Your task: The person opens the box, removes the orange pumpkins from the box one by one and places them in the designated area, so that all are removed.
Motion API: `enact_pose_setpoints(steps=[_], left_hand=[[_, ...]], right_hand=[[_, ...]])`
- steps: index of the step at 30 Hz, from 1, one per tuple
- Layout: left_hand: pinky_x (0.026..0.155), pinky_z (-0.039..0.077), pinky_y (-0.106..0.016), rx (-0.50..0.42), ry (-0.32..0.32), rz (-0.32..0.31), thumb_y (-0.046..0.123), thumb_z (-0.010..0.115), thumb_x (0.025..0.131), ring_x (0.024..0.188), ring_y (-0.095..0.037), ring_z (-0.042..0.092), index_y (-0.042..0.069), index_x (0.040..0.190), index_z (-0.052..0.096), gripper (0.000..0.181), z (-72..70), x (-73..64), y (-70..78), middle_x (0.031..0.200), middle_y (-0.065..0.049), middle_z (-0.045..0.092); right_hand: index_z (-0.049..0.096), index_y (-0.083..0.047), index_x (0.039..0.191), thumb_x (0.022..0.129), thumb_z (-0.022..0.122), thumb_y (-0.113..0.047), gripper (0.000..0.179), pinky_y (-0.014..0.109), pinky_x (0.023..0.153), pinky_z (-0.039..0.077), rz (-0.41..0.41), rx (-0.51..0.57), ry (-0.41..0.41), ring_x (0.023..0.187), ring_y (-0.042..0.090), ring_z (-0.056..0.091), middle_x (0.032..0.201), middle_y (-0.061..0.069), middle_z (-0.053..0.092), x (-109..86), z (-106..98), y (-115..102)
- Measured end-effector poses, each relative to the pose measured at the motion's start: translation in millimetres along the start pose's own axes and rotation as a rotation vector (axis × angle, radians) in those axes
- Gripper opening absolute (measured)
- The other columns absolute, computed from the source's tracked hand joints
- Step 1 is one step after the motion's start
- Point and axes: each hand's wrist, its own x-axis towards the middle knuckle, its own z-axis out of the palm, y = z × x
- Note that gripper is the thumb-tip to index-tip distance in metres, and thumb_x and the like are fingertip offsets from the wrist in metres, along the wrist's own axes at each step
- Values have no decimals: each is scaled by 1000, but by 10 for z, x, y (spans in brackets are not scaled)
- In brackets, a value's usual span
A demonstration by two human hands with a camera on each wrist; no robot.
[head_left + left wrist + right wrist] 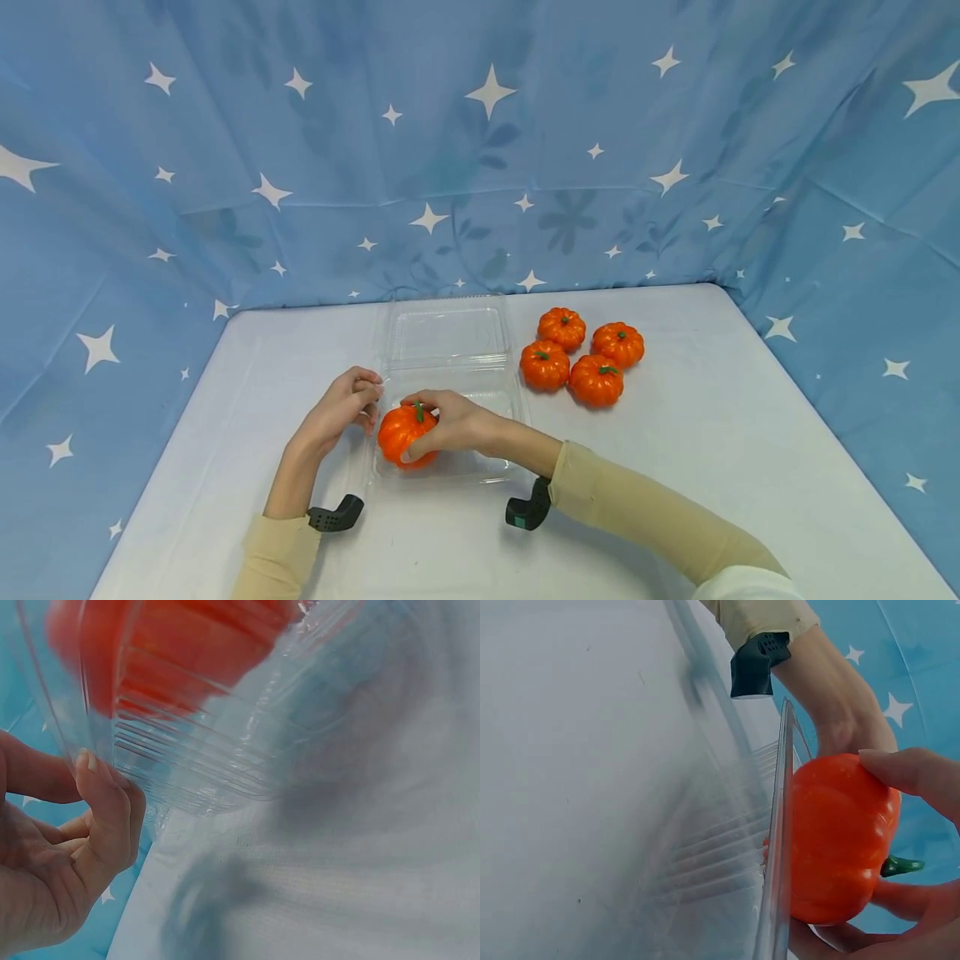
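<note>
In the head view a toy orange pumpkin point(397, 433) with a green stem is at the left end of a clear plastic clamshell box point(480, 467). My right hand point(461, 421) grips this pumpkin from the right, thumb on its near side and fingers over the far side. The right wrist view shows the pumpkin point(840, 840) close by the box's upright rim, the stem pointing toward my palm. At the box's left edge is my left hand point(348, 404). Its curled fingers point(105, 795) pinch the rim in the left wrist view, beside the ribbed wall.
The box's lid point(450, 332) lies folded back behind its base. Several more orange pumpkins point(596, 381) are grouped to the right of the box on the white table point(712, 433). A blue curtain point(420, 167) with white stars hangs behind the table and along its sides.
</note>
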Motion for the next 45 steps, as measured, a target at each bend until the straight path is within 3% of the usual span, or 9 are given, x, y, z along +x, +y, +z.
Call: enact_pose_setpoints(steps=[5, 10, 14, 45], left_hand=[[54, 56, -29, 2, 1, -1, 9, 48, 105, 61, -16, 54, -12, 134, 39, 37, -5, -17, 1, 96, -16, 56], [55, 56, -29, 0, 1, 0, 9, 48, 106, 61, -16, 54, -12, 133, 39, 36, -4, -22, 7, 94, -16, 56], [55, 56, -29, 4, 3, 0, 9, 48, 106, 61, -16, 55, -12, 133, 40, 36, 0, -19, 13, 94, -17, 56], [54, 55, -30, -2, 6, -8, 7, 48, 105, 61, -16, 54, -12, 134, 39, 36, 17, -9, 9, 89, -15, 55]], right_hand=[[49, -5, 149, 76, 88, -26, 85, 41, 102, 54, -46, -102, 43, 115, 21, 60, 137, 8, 61, -44, -7, -3], [52, -3, 145, 75, 88, -29, 82, 37, 95, 57, -124, -227, 88, 114, 22, 61, 134, 8, 63, -109, -38, 24], [52, -2, 145, 76, 88, -27, 81, 37, 95, 57, -187, -266, 92, 117, 23, 61, 136, 9, 62, -173, -66, 55], [48, -1, 148, 80, 85, -25, 81, 47, 109, 50, -289, -270, 157, 132, 26, 57, 148, 12, 56, -534, -178, 136]])
